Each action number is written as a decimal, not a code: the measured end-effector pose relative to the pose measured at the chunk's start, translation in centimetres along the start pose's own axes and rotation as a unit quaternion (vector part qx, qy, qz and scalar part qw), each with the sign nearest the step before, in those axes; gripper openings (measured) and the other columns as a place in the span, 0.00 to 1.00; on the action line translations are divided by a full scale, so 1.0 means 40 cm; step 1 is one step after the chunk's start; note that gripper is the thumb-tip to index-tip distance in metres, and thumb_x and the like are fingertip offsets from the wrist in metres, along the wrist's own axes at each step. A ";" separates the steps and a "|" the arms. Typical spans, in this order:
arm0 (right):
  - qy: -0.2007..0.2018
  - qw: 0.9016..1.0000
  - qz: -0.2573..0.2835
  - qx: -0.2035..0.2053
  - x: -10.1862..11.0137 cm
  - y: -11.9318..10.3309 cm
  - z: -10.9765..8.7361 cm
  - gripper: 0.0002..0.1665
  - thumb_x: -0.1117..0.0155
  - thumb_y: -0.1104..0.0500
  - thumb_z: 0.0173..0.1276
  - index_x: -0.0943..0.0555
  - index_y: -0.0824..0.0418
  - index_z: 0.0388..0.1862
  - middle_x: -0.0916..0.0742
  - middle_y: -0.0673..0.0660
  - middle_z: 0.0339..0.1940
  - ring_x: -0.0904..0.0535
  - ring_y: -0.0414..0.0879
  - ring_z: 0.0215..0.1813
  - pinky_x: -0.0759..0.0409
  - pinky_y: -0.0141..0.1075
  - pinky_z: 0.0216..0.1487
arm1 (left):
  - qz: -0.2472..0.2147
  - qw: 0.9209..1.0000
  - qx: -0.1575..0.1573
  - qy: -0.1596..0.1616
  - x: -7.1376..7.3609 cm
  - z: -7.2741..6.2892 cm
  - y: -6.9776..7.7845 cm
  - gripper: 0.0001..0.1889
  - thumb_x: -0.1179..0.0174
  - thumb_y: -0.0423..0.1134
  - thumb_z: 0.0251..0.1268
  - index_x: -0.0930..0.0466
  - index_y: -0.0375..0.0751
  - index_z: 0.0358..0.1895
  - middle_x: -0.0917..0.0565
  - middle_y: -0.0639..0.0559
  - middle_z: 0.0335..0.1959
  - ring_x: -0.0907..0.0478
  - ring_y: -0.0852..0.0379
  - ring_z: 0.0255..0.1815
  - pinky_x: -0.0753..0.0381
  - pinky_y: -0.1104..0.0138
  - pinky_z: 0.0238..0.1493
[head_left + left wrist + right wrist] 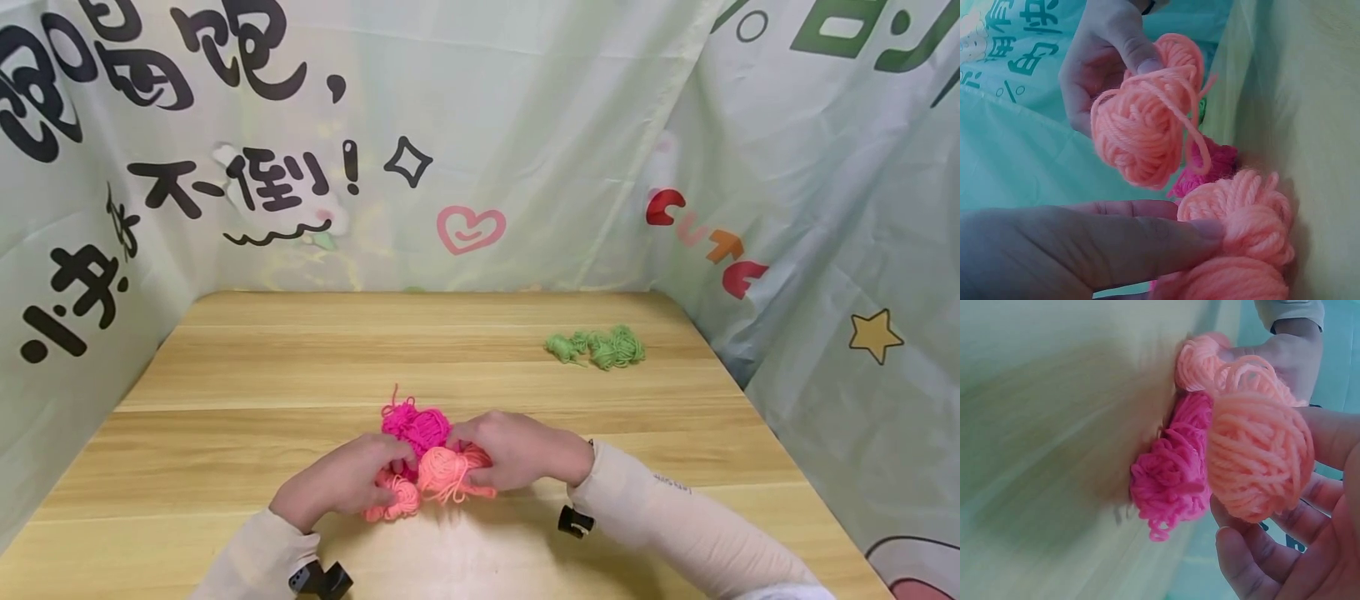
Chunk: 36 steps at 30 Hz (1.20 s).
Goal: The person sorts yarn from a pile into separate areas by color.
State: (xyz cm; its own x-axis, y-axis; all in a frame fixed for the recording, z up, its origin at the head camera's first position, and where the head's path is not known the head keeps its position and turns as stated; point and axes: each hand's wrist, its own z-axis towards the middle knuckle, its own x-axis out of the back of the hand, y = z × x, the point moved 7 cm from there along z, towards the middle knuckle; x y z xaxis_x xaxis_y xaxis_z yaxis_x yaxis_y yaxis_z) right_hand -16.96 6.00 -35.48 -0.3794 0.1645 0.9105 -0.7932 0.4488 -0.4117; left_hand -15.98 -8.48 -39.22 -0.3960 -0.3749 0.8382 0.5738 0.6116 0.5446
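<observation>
In the head view, my left hand (341,481) pinches a peach yarn bundle (402,497) low over the table. The left wrist view shows the thumb pressed on that bundle's strands (1250,215). My right hand (517,450) grips a second peach yarn ball (444,472), its loose strands dangling. Seen from the right wrist, this ball (1260,456) sits between thumb and fingers, held above the table. Just behind both lies a magenta yarn bundle (423,427), a loose end sticking out at its back; the peach yarn partly covers it.
A green yarn bundle (615,347) lies on the wooden table (300,358) toward the back right. Printed cloth (555,167) hangs behind the table and along both sides. Small black devices (576,522) are strapped at the wrists.
</observation>
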 end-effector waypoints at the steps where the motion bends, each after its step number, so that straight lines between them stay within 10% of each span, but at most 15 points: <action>1: 0.001 1.000 -0.001 -0.001 0.002 0.001 0.000 0.18 0.30 0.60 0.60 0.20 0.61 0.49 0.19 0.43 0.31 0.28 0.33 0.26 0.27 0.22 0.29 | 0.001 1.000 0.000 0.000 0.000 0.000 -0.001 0.14 0.30 0.30 0.48 0.20 0.49 0.38 0.24 0.64 0.32 0.29 0.64 0.35 0.24 0.67 0.37; 16: 0.009 1.000 0.008 -0.017 0.029 0.014 0.002 0.20 0.31 0.61 0.61 0.21 0.63 0.52 0.16 0.48 0.38 0.28 0.33 0.27 0.25 0.24 0.34 | -0.002 1.000 0.004 -0.001 0.000 0.000 -0.005 0.14 0.30 0.31 0.49 0.20 0.49 0.38 0.24 0.65 0.33 0.29 0.64 0.35 0.24 0.67 0.38; 36: 0.019 1.000 0.013 -0.015 0.049 0.033 0.001 0.22 0.36 0.63 0.62 0.23 0.64 0.56 0.30 0.41 0.17 0.42 0.31 0.18 0.39 0.24 0.20 | 0.009 1.000 -0.003 0.002 0.004 -0.003 0.001 0.10 0.29 0.31 0.50 0.19 0.49 0.31 0.25 0.63 0.30 0.31 0.64 0.31 0.28 0.67 0.34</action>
State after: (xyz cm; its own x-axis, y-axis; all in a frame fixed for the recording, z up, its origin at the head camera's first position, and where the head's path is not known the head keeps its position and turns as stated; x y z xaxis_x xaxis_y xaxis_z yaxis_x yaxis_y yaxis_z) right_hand -18.79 6.87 -34.25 -0.3807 0.2096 0.9006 -0.7681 0.4705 -0.4342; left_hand -15.92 -8.60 -39.08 -0.3830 -0.3666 0.8479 0.5850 0.6141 0.5298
